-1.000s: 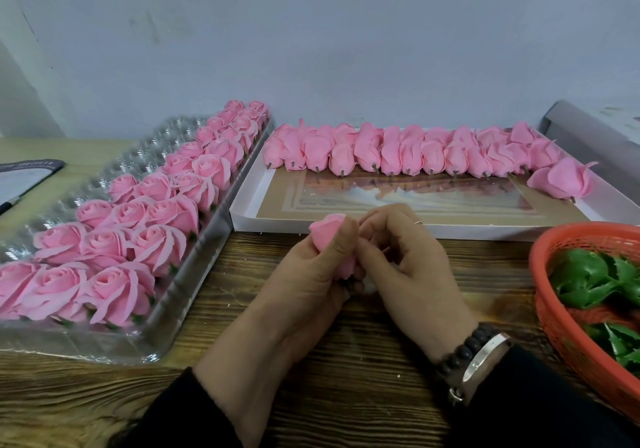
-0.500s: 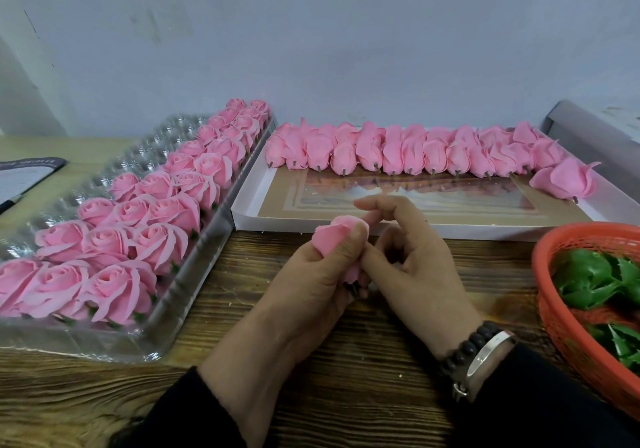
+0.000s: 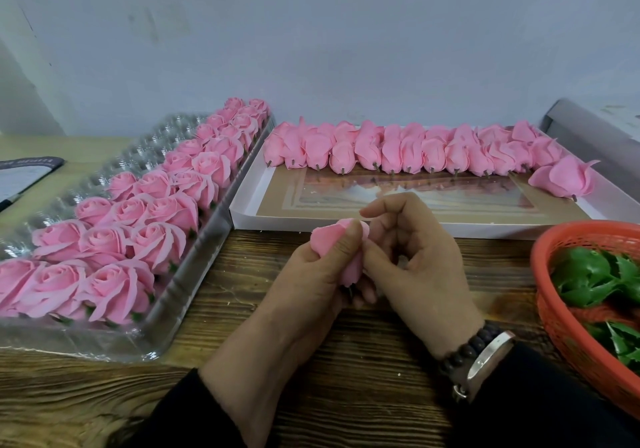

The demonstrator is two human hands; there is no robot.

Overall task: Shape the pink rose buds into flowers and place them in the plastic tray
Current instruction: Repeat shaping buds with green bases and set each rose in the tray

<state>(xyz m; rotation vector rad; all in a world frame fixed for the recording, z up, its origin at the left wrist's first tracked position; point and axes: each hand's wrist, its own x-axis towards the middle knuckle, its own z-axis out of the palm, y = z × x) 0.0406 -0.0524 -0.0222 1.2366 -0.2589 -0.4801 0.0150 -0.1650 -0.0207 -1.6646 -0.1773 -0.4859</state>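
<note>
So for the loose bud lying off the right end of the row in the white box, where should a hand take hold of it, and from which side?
Best around the plump middle of the loose bud, fingers coming from above and pinching across its width. It lies on its side with its stub pointing toward the box's near right; the side away from the row of buds looks clear. Avoid the flared petal tip, which would probably crease.
</note>
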